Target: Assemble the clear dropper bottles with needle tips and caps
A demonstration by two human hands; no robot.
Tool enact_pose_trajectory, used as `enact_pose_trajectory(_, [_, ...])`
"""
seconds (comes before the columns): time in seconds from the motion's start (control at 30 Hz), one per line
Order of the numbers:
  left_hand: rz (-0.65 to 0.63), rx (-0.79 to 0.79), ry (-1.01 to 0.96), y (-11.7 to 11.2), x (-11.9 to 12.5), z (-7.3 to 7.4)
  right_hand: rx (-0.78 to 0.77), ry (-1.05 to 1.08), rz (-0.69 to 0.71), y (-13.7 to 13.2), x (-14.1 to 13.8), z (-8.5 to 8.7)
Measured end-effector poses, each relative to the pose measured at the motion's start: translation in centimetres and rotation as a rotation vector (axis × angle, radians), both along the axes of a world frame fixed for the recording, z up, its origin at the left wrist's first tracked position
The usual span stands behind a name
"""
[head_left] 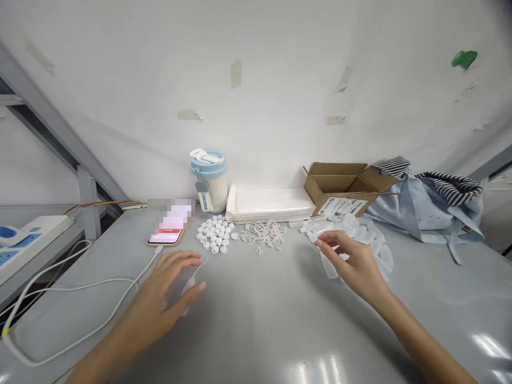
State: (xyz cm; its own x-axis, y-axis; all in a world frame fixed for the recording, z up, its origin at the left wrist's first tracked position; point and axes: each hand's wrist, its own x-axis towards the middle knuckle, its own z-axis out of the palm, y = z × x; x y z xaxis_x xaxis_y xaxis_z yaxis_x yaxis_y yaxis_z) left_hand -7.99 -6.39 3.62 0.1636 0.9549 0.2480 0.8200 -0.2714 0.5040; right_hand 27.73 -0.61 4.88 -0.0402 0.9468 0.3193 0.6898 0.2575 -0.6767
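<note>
My left hand (166, 290) is over the left part of the table, its thumb and fingers spread apart. In the gap shows a small translucent bottle (188, 286) with a thin white string at its top; the thumb partly covers it, and whether they touch is unclear. At the pile of translucent plastic bottles (376, 240), my right hand (352, 261) has thumb and index finger pinched on a small translucent bottle (316, 233). Just below those fingers is another translucent bottle (328, 266). White caps (216, 232) and looped white strings (264, 234) lie in two heaps between the hands.
At the back are a blue-lidded cup (214, 184), a stack of white trays (272, 202), an open cardboard box (340, 197) and a light blue bag (432, 208). A phone (168, 234) with a white cable (120, 306) lies left; a power strip (24, 242) is at the far left.
</note>
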Motion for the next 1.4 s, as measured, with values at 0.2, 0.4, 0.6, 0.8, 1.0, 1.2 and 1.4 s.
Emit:
enact_pose_trajectory(0.2, [-0.268,0.05,0.11,3.7,4.9,1.4,0.05,-0.246,0.027,0.6,1.1,-0.7])
enact_pose_trajectory(0.4, [-0.376,-0.05,0.226,6.5,9.0,1.6,-0.116,-0.526,-0.058,0.5,0.9,-0.2])
enact_pose_trajectory(0.6, [-0.392,0.021,0.441,7.3,10.3,0.1,-0.309,-0.756,-0.117,0.1,-0.2,0.9])
enact_pose_trajectory(0.8, [-0.361,-0.026,0.281,6.3,8.6,-0.6,-0.369,-0.894,-0.104,-0.5,-0.7,1.2])
enact_pose_trajectory(1.0, [-0.218,-0.122,0.035,5.0,7.5,0.2,-0.375,-0.887,-0.055,-0.4,-1.1,0.5])
enact_pose_trajectory(1.2, [-0.03,-0.213,-0.206,3.9,8.8,1.9,-0.248,-0.559,0.089,-1.0,-1.2,-0.3])
enact_pose_trajectory(1.4, [-0.075,-0.414,-0.523,2.5,11.0,2.2,-0.101,-0.046,0.37,-3.2,-3.5,-0.8])
